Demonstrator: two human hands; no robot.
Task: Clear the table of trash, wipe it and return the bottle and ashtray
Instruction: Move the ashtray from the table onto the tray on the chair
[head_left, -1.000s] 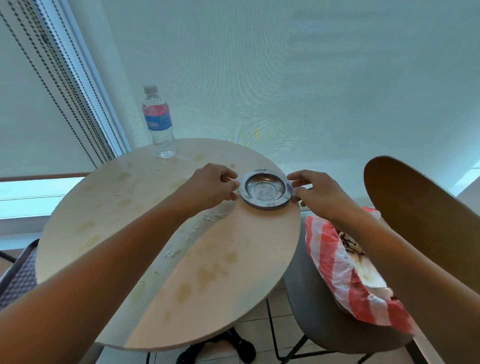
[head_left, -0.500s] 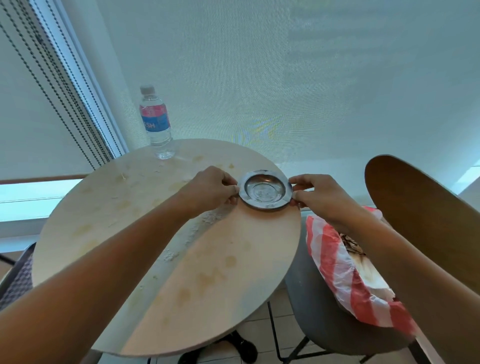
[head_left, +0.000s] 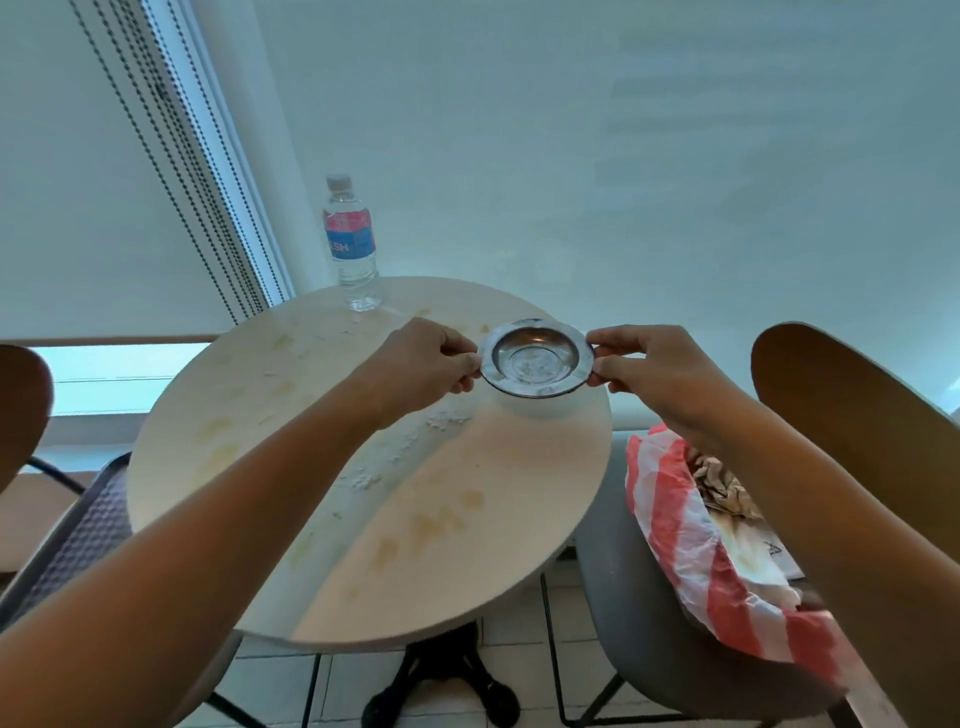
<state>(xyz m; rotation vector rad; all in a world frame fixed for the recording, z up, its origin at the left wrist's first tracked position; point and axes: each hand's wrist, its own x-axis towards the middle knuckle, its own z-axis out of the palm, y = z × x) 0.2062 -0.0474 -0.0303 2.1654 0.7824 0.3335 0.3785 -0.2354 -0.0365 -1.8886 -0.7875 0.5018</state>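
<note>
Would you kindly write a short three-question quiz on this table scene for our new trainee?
1. True or false: both hands pinch the round metal ashtray by its rim.
2. Which stands at the far edge of the round pale table? A) clear plastic water bottle B) mug
3. What lies on the grey chair to the right?

Key: 1 true: left hand, right hand. 2 A. 3 red-and-white striped plastic bag.

Pale roller blinds (head_left: 597, 156) with bead chains (head_left: 171, 156) cover the windows. A round stained worktop (head_left: 260, 415) stands on a tiled floor (head_left: 519, 670) between grey chairs (head_left: 623, 597) with wooden backs (head_left: 841, 395).
</note>
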